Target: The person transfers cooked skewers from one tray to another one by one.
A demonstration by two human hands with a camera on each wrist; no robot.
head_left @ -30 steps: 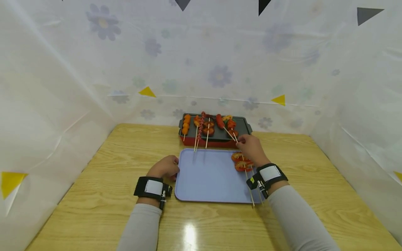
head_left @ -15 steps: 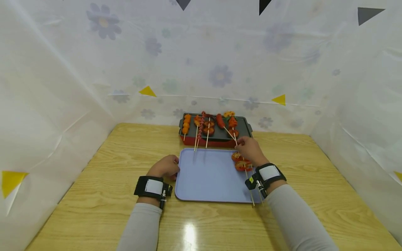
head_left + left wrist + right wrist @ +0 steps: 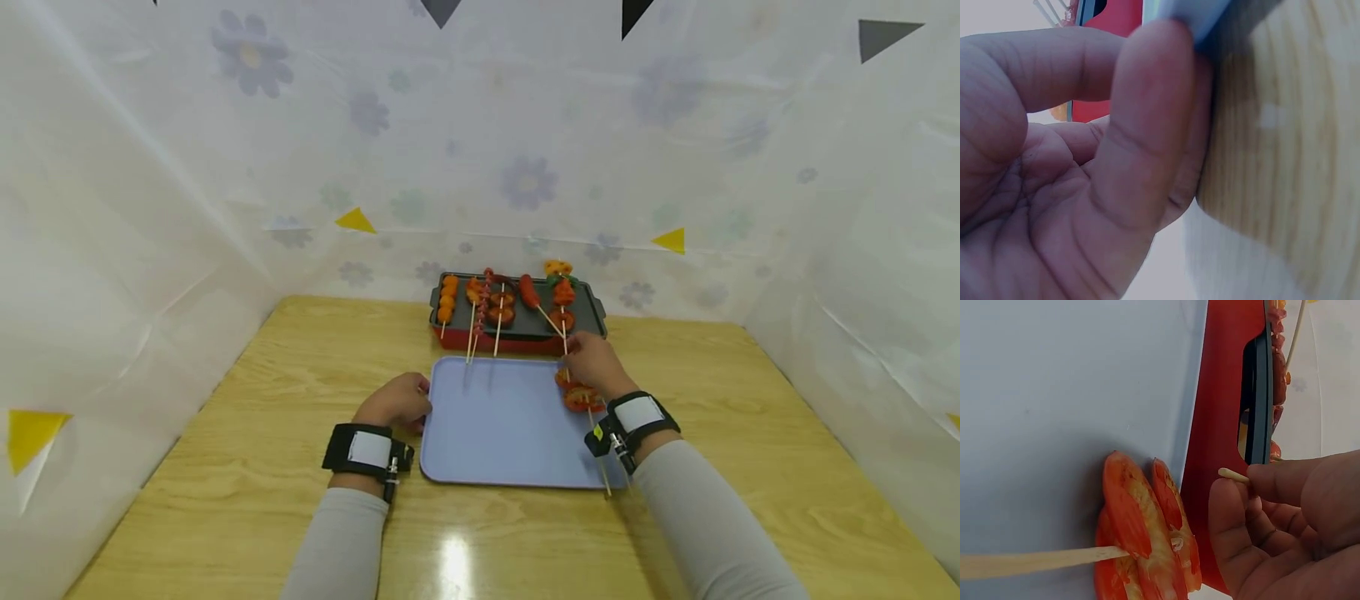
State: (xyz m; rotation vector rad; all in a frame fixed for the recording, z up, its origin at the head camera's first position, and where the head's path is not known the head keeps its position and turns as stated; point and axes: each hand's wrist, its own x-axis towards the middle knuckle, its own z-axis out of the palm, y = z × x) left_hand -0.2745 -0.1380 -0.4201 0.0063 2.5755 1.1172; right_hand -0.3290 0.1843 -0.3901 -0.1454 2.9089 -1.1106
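Now the right hand [image 3: 596, 364] pinches the stick end of a vegetable skewer [image 3: 562, 300] on the grill [image 3: 588, 304]; left hand [image 3: 396, 402], fingers curled, steadies the blue tray [image 3: 495, 425] on the counter [image 3: 262, 467]. Held so far back, the loaded tip could sag and drop pieces

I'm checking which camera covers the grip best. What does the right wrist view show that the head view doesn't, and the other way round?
Only the right wrist view shows the fingers pinching the stick's blunt end, and the pepper skewer's slices close up. Only the head view shows the whole grill with its other skewers, the left hand at the tray's edge, and the wooden table. Both show the right hand, the lilac tray, the grill's red base and the pepper skewer.
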